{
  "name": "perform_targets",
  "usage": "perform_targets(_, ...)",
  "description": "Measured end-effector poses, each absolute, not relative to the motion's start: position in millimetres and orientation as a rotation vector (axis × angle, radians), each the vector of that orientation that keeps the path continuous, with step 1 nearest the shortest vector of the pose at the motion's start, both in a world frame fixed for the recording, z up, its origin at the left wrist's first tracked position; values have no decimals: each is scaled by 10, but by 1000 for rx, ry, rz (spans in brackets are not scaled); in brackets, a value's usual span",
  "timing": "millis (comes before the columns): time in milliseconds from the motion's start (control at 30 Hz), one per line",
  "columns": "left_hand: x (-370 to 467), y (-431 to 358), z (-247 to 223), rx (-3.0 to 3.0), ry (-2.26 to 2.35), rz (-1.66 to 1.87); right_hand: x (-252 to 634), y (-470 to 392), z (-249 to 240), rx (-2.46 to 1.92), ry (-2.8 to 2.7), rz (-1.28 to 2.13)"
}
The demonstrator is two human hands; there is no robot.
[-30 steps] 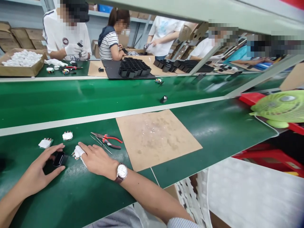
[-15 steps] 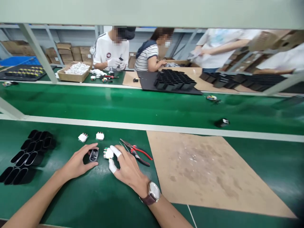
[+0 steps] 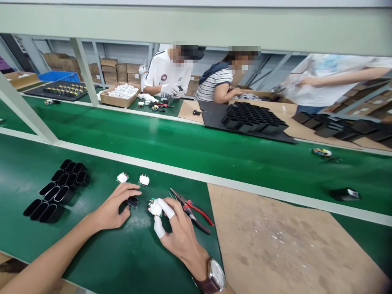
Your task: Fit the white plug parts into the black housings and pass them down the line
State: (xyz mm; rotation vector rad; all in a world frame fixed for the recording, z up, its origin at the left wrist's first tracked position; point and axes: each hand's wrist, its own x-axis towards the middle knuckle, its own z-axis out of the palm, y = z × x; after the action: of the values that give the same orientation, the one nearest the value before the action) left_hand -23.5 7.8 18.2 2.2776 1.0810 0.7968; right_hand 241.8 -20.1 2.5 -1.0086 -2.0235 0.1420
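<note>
My left hand [image 3: 114,206] curls its thumb and fingers around a small black plastic cap [image 3: 132,201], partly hidden behind the fingers. Between the white-covered thumb and finger of my right hand [image 3: 180,228] is a small circuit board [image 3: 155,207] with a white puffy top and green edge. Two similar boards lie beyond my hands, a left one [image 3: 123,177] and a right one [image 3: 143,179]. Red-and-black pliers [image 3: 196,214] rest on the green table just right of my right hand.
Several black oval sleeves [image 3: 58,194] stand at the left. A stained cardboard sheet [image 3: 294,245] covers the table's right side. Past the white rail [image 3: 180,175] runs a green belt [image 3: 171,143] carrying a black case [image 3: 346,194]. Co-workers [image 3: 171,77] sit and stand opposite.
The view has swung left, so the scene sits farther right. The black cap has tilted in my left hand, its open face less visible. My right hand still holds the board.
</note>
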Motion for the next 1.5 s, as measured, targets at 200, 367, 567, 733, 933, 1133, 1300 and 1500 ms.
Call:
perform_targets(200, -188, 62, 110, 2246, 1132, 748, 2423, -205, -5, -1000, -2051, 92)
perform_targets(367, -183, 78, 50, 2192, 1300, 795, 2442, -194, -34, -983, -2048, 41)
perform_targets(567, -185, 72, 17, 2176, 1287, 800, 2415, -233, 32, -928, -2024, 76)
perform_targets(733, -95, 2, -4, 2226, 1100, 846, 2362, -282, 52, -864, -2034, 82)
perform_targets(933, -80, -12, -22, 2267, 1042, 856, 2351, -289, 48, -867, -2052, 98)
perform_targets(1133, -78, 0, -11, 2289, 1006, 865, 2344, -292, 21, -854, -2064, 128)
perform_targets(1300, -64, -13, 7, 2310, 1006, 842, 2330, -304, 7, -875, -2079, 124)
perform_targets(1500, -66, -20, -25, 2323, 1010, 837, 2318, -311, 35, -938, -2103, 123)
